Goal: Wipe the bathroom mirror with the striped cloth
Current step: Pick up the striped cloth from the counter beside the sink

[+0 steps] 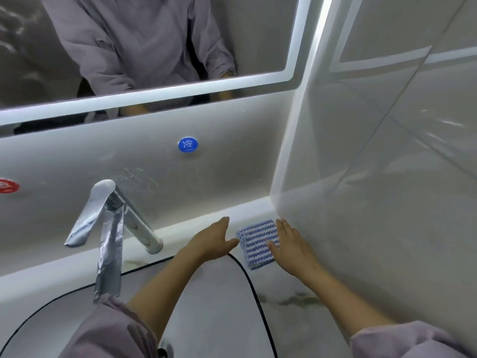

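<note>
A folded blue-and-white striped cloth [258, 241] lies flat on the marble counter in the back right corner, against the side wall. My right hand [291, 246] rests flat with fingers apart on the cloth's right edge. My left hand [214, 240] is open just left of the cloth, its thumb near the cloth's left edge. The mirror [144, 47] with a lit white border hangs above on the back wall and reflects a person in a lilac shirt.
A chrome faucet [111, 228] wrapped in plastic film stands left of my hands, over the sink [247, 275] with a dark rim. A blue round sticker [188, 144] and a red sticker [9, 186] sit on the back wall. A tiled side wall [387, 151] closes the right.
</note>
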Demonstrator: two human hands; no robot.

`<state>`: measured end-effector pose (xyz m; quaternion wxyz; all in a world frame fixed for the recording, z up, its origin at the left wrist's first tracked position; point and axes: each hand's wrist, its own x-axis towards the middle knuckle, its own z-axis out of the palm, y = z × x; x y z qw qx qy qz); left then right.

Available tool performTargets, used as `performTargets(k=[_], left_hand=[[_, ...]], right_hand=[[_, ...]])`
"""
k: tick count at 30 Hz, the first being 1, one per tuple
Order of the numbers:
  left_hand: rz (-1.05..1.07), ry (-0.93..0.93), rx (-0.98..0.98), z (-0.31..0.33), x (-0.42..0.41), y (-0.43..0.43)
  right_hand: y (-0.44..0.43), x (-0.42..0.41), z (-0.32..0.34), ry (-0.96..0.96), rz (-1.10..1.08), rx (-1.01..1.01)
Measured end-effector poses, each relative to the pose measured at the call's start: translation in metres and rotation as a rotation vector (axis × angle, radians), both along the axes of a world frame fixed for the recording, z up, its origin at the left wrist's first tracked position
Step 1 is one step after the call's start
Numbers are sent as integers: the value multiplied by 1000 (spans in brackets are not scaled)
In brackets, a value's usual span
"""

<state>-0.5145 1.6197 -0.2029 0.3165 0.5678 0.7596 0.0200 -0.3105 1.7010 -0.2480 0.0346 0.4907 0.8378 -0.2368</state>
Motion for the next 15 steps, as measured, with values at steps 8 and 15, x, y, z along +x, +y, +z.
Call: performTargets(k=[8,15], left_hand=[[-23,-93,-141,-34,3,42],[75,-172,-206,-70,-2,70]], right_hand=[[8,-4,-38,13,-58,-72],[17,-9,-62,50,-204,-130]])
